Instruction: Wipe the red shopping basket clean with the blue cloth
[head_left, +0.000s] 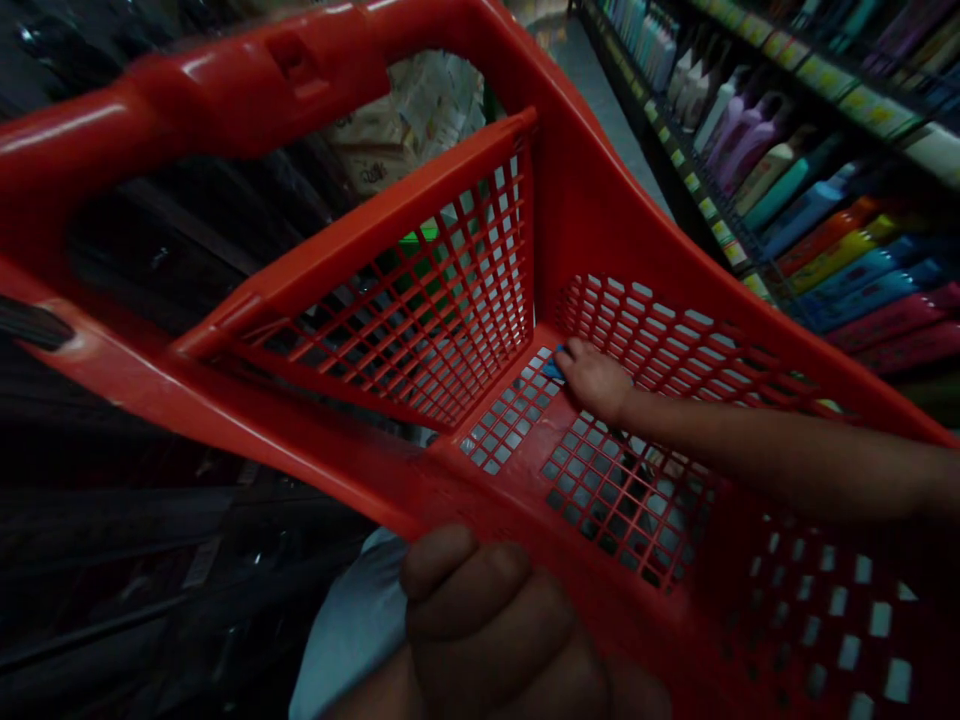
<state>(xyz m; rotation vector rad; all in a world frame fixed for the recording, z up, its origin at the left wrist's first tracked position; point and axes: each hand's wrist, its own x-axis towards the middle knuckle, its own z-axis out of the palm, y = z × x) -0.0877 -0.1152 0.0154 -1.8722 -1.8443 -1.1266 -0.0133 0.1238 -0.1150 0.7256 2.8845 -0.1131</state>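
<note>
A red plastic mesh shopping basket (600, 220) fills the view, tilted, with its handle (225, 90) across the top left. My left hand (487, 630) is at the bottom, fingers curled round the basket's near rim. My right arm reaches in from the right. My right hand (596, 382) rests on the basket's mesh floor at the far corner, fingers closed on a small blue thing (553, 366) that is mostly hidden.
Shelves (810, 200) of coloured bottles with price tags run along the right. A strip of grey aisle floor (600, 90) shows beside them. Pale packages (412, 110) and something green (420, 250) show behind the basket. Dark shelving is on the left.
</note>
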